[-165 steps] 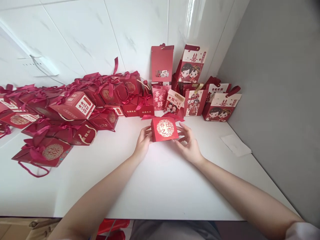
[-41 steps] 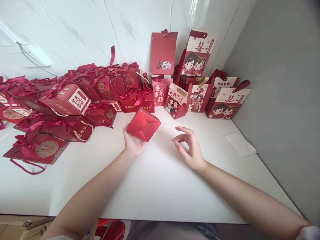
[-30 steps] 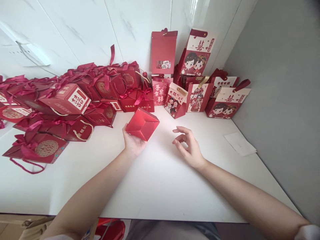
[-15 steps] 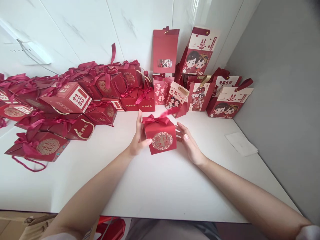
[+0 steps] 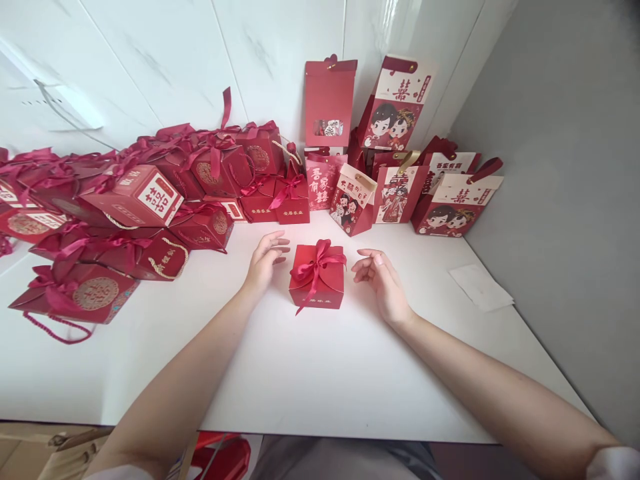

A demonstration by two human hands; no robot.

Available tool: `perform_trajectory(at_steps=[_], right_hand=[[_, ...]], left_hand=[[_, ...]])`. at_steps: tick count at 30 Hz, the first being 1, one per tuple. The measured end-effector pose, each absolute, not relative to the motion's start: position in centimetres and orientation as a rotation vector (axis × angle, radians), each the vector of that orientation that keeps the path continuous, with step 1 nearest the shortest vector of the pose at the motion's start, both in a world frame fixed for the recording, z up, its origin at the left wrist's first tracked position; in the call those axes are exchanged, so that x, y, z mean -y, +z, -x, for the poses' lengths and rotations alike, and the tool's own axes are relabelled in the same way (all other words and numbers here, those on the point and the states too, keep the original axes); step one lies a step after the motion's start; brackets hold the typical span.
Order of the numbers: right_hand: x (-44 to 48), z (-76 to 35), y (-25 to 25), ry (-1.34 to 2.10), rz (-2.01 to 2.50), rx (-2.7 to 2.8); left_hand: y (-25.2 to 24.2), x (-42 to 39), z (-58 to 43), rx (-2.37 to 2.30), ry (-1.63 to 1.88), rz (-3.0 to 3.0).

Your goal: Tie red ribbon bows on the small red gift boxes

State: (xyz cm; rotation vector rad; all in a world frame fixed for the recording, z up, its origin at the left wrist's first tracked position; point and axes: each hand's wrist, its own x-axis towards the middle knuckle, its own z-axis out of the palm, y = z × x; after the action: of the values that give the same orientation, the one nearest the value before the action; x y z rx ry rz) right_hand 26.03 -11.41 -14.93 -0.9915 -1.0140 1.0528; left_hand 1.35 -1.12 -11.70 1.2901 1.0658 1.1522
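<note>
A red gift box (image 5: 317,293) with gold lettering on its front stands upright on the white table (image 5: 320,373). Its flaps are closed on top, and a dark pink ribbon bow (image 5: 320,267) is tied there, one tail hanging down the front. To the left of the box, my left hand (image 5: 265,260) is held apart from it, fingers loosely spread and holding nothing. My right hand (image 5: 383,283) is on the other side, fingers curved and apart, also not touching the box.
Many red ribboned boxes (image 5: 150,193) are piled at the left and back. Illustrated red and white gift boxes (image 5: 400,107) stand stacked at the back right. White paper (image 5: 481,288) lies by the grey partition (image 5: 560,200). A cardboard box (image 5: 30,447) is below the table's front edge.
The gift box has been set down flat and turned, so its lettered side replaces the round gold emblem in front. Both hands have let go, the left moving away to the left.
</note>
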Motion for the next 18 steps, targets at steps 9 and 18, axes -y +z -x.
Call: perform_trajectory(at_steps=[9, 18], right_hand=[[11.2, -26.0, -15.3, 1.099, 1.023, 1.214], [11.8, -25.7, -14.6, 1.007, 1.003, 1.128]], left_hand=[[-9.7, 4.3, -1.8, -0.605, 0.77, -1.373], [-9.2, 4.0, -1.0, -0.668, 0.595, -1.531]])
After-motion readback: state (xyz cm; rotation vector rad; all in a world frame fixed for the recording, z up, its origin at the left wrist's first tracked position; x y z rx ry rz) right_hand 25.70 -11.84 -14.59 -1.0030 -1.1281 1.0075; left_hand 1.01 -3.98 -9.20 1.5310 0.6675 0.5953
